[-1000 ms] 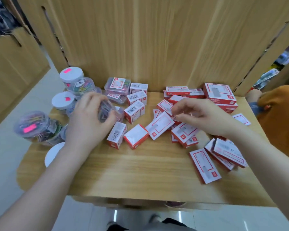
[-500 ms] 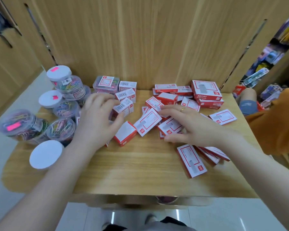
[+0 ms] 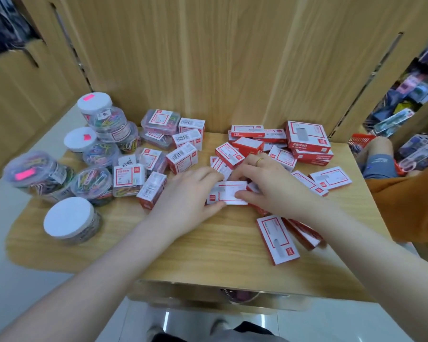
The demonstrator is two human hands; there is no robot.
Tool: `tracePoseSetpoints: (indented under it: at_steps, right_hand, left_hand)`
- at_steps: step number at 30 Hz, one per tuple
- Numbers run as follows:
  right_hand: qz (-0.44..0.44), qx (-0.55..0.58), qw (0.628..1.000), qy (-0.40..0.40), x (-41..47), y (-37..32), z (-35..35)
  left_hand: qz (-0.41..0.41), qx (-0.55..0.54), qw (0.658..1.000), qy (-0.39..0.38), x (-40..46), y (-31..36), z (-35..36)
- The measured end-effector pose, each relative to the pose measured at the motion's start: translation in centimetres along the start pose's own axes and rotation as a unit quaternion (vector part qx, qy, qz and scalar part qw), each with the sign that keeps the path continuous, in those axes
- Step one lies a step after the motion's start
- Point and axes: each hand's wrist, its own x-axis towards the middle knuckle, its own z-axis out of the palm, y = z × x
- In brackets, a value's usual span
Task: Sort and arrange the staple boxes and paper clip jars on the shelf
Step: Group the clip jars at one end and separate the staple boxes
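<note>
Several red-and-white staple boxes lie scattered over the wooden shelf. At the middle, both hands hold one flat staple box: my left hand pinches its left end and my right hand grips its right end. Clear paper clip jars with white lids, such as a jar near the front left and a tall jar at the back, cluster on the left. Small clear clip cases sit behind them.
A stack of larger staple boxes stands at the back right against the wooden back panel. Another person in an orange top crouches at the right beside a red basket. The shelf's front edge is close to me.
My left hand has left the jars and small boxes on the left and moved right to the middle. Both hands now hold one flat staple box together.
</note>
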Motion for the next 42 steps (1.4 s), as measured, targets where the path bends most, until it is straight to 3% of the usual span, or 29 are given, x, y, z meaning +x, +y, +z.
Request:
tracePoseSetpoints:
  at_steps: [6,10,13,16,19,22,25,27,29,31,34,37,42]
  right_hand:
    - [-0.012,0.032,0.999,0.009,-0.5,1.6,-1.3]
    - [0.043,0.038,0.993,0.102,1.7,3.2,-2.5]
    - [0.111,-0.034,0.992,0.043,3.2,4.5,-2.2]
    - [0.119,-0.076,0.990,0.017,4.1,4.8,-1.7]
    - [0.131,0.037,0.989,0.061,4.4,5.0,-2.2]
    - [0.191,0.280,0.933,0.121,4.1,5.0,-3.6]
    - [0.228,0.521,0.817,0.097,3.7,4.6,-4.7]
    - [0.247,0.612,0.748,0.068,3.7,4.2,-4.9]
    - [0.255,0.640,0.723,0.049,3.6,3.7,-4.9]
    - [0.228,0.628,0.744,0.034,3.4,3.1,-4.8]
    - [0.146,0.554,0.819,-0.016,3.0,1.8,-4.6]
    - [0.079,0.454,0.885,-0.064,2.9,-0.3,-3.8]
    - [0.077,0.334,0.934,-0.098,3.0,-3.7,-1.0]
  left_hand:
    - [0.002,0.001,1.000,-0.013,0.4,1.0,0.0]
    - [-0.027,-0.023,0.999,-0.031,1.1,1.0,-0.1]
    - [-0.061,-0.022,0.997,-0.047,2.3,0.9,-0.4]
    - [-0.086,0.001,0.992,-0.095,3.2,0.9,-0.5]
    - [-0.089,-0.026,0.989,-0.113,3.2,0.6,-0.3]
    - [-0.077,-0.040,0.990,-0.115,2.9,0.4,-0.2]
    - [-0.063,-0.004,0.990,-0.127,2.6,0.7,-0.1]
    - [-0.055,0.012,0.990,-0.130,2.4,0.7,-0.1]
    - [-0.040,0.004,0.993,-0.114,2.2,0.3,-0.8]
    - [-0.014,-0.001,0.999,-0.047,1.7,-0.9,-1.8]
    - [0.016,0.100,0.994,0.035,0.0,-3.2,-3.9]
    - [0.018,0.145,0.989,0.023,-2.2,-5.5,-5.0]
    - [0.021,0.132,0.991,-0.002,-4.5,-6.8,-5.7]
